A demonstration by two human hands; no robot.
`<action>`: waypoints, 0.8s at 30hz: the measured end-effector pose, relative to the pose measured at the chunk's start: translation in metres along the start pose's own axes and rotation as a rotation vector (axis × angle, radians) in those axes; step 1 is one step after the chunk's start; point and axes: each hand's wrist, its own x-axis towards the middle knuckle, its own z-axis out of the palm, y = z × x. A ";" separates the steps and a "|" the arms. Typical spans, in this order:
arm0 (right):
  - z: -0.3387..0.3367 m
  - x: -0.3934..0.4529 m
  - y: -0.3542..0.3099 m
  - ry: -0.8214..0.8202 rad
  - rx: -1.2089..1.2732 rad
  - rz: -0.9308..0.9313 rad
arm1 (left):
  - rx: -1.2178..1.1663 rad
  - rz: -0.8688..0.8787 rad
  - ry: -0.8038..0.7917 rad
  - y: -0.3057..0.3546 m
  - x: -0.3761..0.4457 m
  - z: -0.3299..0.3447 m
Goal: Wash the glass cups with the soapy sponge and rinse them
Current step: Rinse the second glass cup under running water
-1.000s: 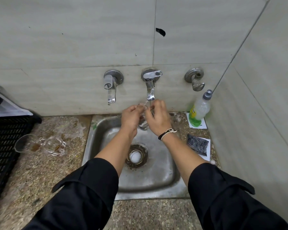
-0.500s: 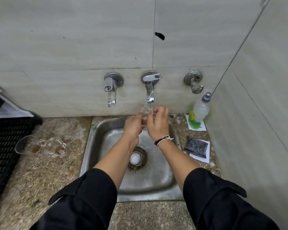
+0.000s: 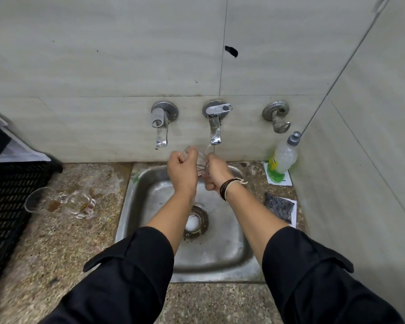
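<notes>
A clear glass cup point(image 3: 201, 161) is held between both hands over the steel sink point(image 3: 234, 253), just below the middle tap point(image 3: 215, 127), where a thin stream of water falls. My left hand point(image 3: 182, 170) grips the cup's left side with curled fingers. My right hand point(image 3: 216, 170) holds its right side. Most of the cup is hidden by the fingers. Two more glass cups point(image 3: 59, 203) with brown dregs lie on their sides on the counter at the left. A dark sponge point(image 3: 278, 206) lies on paper right of the sink.
A dish soap bottle point(image 3: 283, 155) stands in the back right corner. A black plastic crate point(image 3: 7, 197) fills the left edge. Another tap point(image 3: 161, 127) and a wall fitting point(image 3: 277, 118) flank the middle tap. The drain point(image 3: 194, 223) sits mid-sink.
The cup has tilted and shifted slightly left under the stream, and my left hand now sits higher, level with the right. The view moved a little closer.
</notes>
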 end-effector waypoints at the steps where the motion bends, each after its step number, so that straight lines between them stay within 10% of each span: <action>1: 0.002 -0.002 0.003 -0.001 -0.038 -0.065 | -0.098 -0.153 0.001 0.004 -0.001 0.001; 5: -0.011 -0.006 0.037 -0.164 -0.027 -0.191 | -0.256 -0.464 -0.301 0.004 0.004 -0.001; 11: -0.038 -0.023 0.028 0.236 -1.027 -0.826 | 0.049 -0.030 -0.491 -0.016 0.003 -0.011; 15: -0.044 -0.028 0.008 -0.194 -1.207 -0.698 | 0.197 0.164 -0.652 -0.014 0.006 -0.011; 24: -0.052 -0.022 -0.015 -0.204 -1.501 -0.593 | 0.209 0.195 -0.709 -0.012 0.016 -0.002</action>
